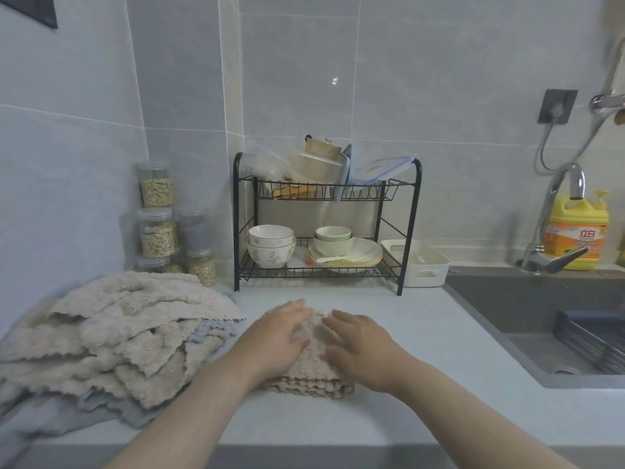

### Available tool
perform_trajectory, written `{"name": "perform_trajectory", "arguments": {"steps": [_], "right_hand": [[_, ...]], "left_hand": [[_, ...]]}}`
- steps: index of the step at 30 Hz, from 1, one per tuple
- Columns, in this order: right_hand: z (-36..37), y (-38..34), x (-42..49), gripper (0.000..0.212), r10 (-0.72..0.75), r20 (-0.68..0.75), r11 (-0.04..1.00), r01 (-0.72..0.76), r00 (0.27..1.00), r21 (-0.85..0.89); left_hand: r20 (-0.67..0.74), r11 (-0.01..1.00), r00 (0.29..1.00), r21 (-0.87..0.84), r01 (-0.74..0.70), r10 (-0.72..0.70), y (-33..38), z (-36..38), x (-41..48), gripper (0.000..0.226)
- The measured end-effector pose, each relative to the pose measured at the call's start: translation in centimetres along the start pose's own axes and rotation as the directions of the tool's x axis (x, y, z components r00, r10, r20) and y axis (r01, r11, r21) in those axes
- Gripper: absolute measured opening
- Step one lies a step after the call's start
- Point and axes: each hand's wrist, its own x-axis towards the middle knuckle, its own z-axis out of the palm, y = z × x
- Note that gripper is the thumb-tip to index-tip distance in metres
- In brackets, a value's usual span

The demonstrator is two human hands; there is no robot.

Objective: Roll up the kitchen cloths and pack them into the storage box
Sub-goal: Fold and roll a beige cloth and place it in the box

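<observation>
The cloth (313, 384) lies flat at the centre of the tabletop (422, 350), long axis near-to-far. Our left hand (280, 336) and right hand (358, 346) press it palm-down, fingers straight, pointing far.

This is a home kitchen: a pale counter (422, 350) runs along a grey tiled wall (304, 79) to a dark sink (527, 309) with a chrome faucet (558, 204) and a yellow dish-soap bottle (576, 231), while a black two-tier dish rack (414, 211) holds bowls (270, 247) and plates (367, 252) beside stacked jars of grain (157, 231).
</observation>
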Motion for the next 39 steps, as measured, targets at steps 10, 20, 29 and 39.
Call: {"name": "perform_trajectory", "arguments": {"steps": [10, 20, 29, 39], "right_hand": [[1.2, 0.4, 0.1, 0.047, 0.183, 0.108, 0.956, -0.203, 0.977, 0.211], [0.0, -0.5, 1.8, 0.01, 0.341, 0.111, 0.933, -0.35, 0.934, 0.08], [-2.5, 0.2, 0.2, 0.039, 0.091, -0.06, 0.904, -0.057, 0.994, 0.424], [-1.1, 1.4, -0.9, 0.054, 0.306, 0.265, 0.123, -0.314, 0.915, 0.942]], "left_hand": [[0.443, 0.995, 0.893, 0.098, 0.036, -0.076, -2.4, 2.2, -0.2, 0.065], [0.045, 0.947, 0.988, 0.295, 0.127, -0.146, 1.7, 0.0, -0.5, 0.042], [0.402, 0.588, 0.882, -0.662, 0.465, -0.244, -1.0, -0.2, 0.9, 0.041], [0.265, -0.021, 0.946, -0.964, 0.265, -0.187, 1.1, -1.0, 0.6, 0.026]]}}
